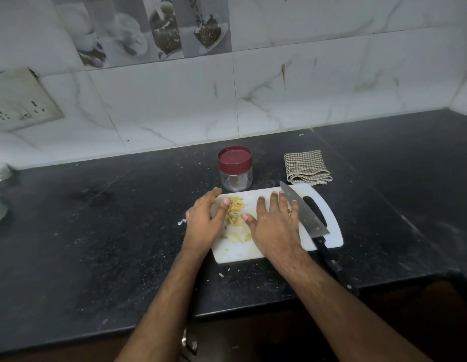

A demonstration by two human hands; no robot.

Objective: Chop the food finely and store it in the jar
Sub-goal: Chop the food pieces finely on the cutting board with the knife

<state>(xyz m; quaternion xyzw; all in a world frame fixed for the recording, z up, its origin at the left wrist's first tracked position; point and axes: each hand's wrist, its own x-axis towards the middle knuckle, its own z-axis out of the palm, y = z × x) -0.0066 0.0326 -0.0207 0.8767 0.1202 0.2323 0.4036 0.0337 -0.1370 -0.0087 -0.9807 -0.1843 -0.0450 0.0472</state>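
A pile of yellow chopped food [236,214] is seen on the white cutting board [331,228] near the counter's [96,244] front edge. It is flanked by the left hand [205,223] and right hand [275,223], both flat with fingers spread, nothing gripped. A knife [304,214] lies along the board's right side. The jar [235,168], red lid on, stands just behind the board; a folded checked cloth [306,167] lies to its right.

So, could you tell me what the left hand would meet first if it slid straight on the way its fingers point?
Probably the clear plastic jar with the maroon lid, just beyond the left hand; depth is uncertain.
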